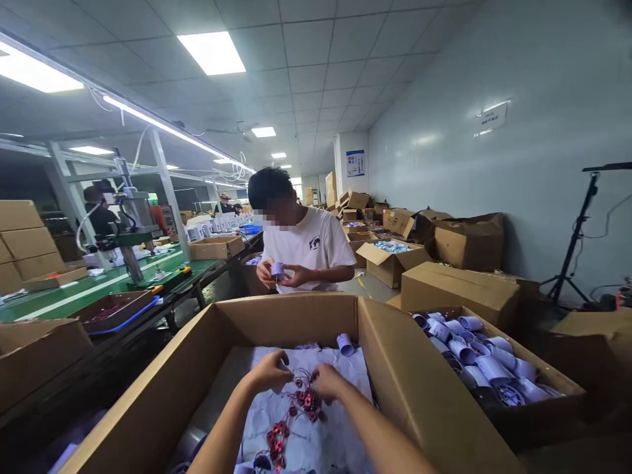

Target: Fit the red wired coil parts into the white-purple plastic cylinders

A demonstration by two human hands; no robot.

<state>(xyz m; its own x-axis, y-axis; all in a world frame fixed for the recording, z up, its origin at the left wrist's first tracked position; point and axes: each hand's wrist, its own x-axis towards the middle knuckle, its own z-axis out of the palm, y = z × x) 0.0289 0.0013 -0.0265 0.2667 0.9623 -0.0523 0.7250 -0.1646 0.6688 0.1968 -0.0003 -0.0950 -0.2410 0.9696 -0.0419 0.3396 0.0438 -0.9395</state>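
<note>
Both of my hands reach into a large open cardboard box (291,306) lined with pale sheeting (316,441). Small red parts with thin wires (307,399) lie in a loose cluster on the sheeting. My left hand (271,372) is at the upper left of the cluster, its fingers bent; whether they hold anything is too small to tell. On the cluster's right side, my right hand (326,382) has its fingers closed by the wires, and what they grip is hidden. A pale purple cylinder (345,345) lies near the box's far wall.
Across the box a person (309,247) holds a purple cylinder (277,270). At right, a carton (557,401) is full of similar cylinders. A green workbench (93,283) with a press stands left. A black tripod (575,243) stands by the wall.
</note>
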